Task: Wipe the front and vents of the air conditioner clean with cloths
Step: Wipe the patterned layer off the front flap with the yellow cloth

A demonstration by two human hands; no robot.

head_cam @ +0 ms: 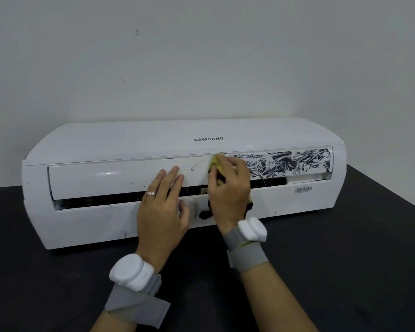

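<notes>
Closest up, my left hand (pixel 163 204) lies flat-fingered on the air conditioner (pixel 94 144) on the black table (pixel 345 271), right hand (pixel 228 188) bunched round the yellow cloth (pixel 216 161) mid-flap, so I'd say roughly halfway: left side clean-ish, black smears (pixel 295 161) on the right to go.

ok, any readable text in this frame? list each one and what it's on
"SAMSUNG": brand logo on the upper front panel of the air conditioner.
Unreadable: barcode sticker at the lower right of the front; the bars show, but the print is too small to read.
No other text.
</notes>
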